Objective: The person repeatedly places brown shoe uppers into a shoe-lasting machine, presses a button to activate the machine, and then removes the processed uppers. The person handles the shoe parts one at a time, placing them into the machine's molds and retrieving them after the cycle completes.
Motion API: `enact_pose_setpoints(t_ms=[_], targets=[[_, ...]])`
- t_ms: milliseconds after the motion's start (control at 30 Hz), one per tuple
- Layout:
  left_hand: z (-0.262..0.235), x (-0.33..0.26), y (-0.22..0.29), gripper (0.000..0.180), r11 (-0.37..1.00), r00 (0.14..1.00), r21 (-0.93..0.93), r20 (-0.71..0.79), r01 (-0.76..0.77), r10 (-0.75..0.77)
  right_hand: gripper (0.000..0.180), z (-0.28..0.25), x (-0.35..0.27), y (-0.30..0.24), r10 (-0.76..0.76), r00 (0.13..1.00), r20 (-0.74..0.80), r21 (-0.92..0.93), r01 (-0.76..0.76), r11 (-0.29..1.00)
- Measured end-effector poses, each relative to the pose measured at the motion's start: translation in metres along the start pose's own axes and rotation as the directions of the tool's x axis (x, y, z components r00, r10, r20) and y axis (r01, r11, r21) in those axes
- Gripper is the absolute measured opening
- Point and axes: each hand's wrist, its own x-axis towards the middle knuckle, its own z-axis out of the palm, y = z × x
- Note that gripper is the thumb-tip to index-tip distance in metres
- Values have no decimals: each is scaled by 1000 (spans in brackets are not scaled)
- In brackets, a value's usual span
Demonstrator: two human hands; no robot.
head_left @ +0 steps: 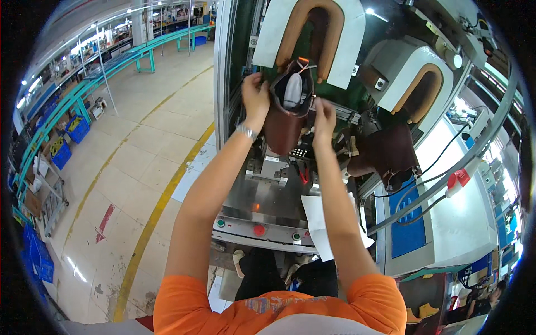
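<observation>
A dark brown leather boot upper (283, 131) stands at the machine's left station, its opening facing up and its rounded end toward me. Inside the opening shows a light grey piece (293, 90). At the left of the rim, my left hand (255, 103) has its fingers bent against the leather. My right hand (324, 120) pinches the opposite side of the rim, thumb and fingertips close to the edge. How firmly each hand grips is partly hidden. Behind the upper is a white block with a brown U-shaped pad (282, 42).
Another brown upper (385, 151) sits at the right station, below a second U-shaped pad (416, 89). Red-handled pliers (303, 172) and a white sheet (317, 226) lie on the metal bed. A red button (259, 230) is on the front panel. A grey hose (474, 151) curves at right.
</observation>
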Motion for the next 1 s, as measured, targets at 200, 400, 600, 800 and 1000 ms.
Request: enact_pose_setpoints(t_ms=[200, 400, 600, 800, 1000], targets=[[-42, -80, 101, 16, 587, 649, 282, 390, -759, 653, 22, -27, -97, 38, 620, 753, 218, 360, -653, 666], [-33, -45, 94, 14, 476, 601, 369, 545, -798, 585, 22, -9, -93, 44, 718, 441, 538, 555, -827, 91], [-25, -73, 78, 19, 497, 547, 286, 649, -819, 528, 23, -5, -90, 79, 677, 538, 503, 578, -791, 200], [-48, -55, 73, 14, 515, 620, 359, 573, -778, 536, 26, 3, -107, 64, 572, 527, 629, 552, -821, 150], [-40, -66, 83, 16, 556, 602, 319, 655, -768, 456, 23, -5, -112, 90, 550, 595, 586, 661, -744, 100]])
